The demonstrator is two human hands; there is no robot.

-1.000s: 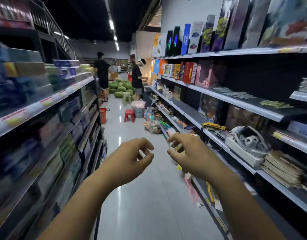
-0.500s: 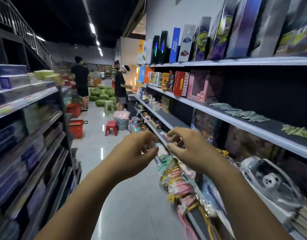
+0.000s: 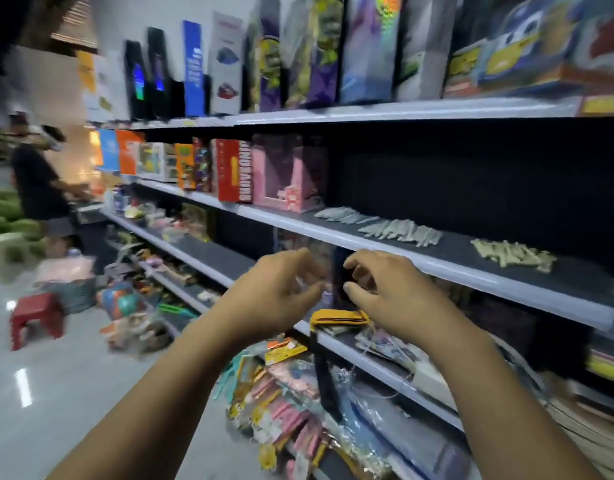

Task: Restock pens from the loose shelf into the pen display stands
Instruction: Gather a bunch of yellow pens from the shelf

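Note:
Both my hands are raised in front of the right-hand shelving. My left hand [image 3: 278, 292] and my right hand [image 3: 388, 292] are close together, fingers curled and apart, nothing visibly held in either. Between and behind them stands a dark narrow object on the shelf, blurred. On the dark shelf [image 3: 472, 271] above my right hand lie loose grey-green pen-like items in flat groups [image 3: 402, 230], with another group [image 3: 513, 254] further right. I see no pen display stand that I can identify.
Boxed toys [image 3: 233, 171] fill the upper shelves. A yellow flat packet [image 3: 336, 317] lies just under my hands. Hanging colourful packets [image 3: 281, 393] crowd the lower shelf front. A person [image 3: 42, 181] stands down the aisle at left, beside a red stool [image 3: 35, 317].
My view has swung right, from down the aisle onto the right shelving. Both hands stay raised and have drawn closer together, nearer the shelf.

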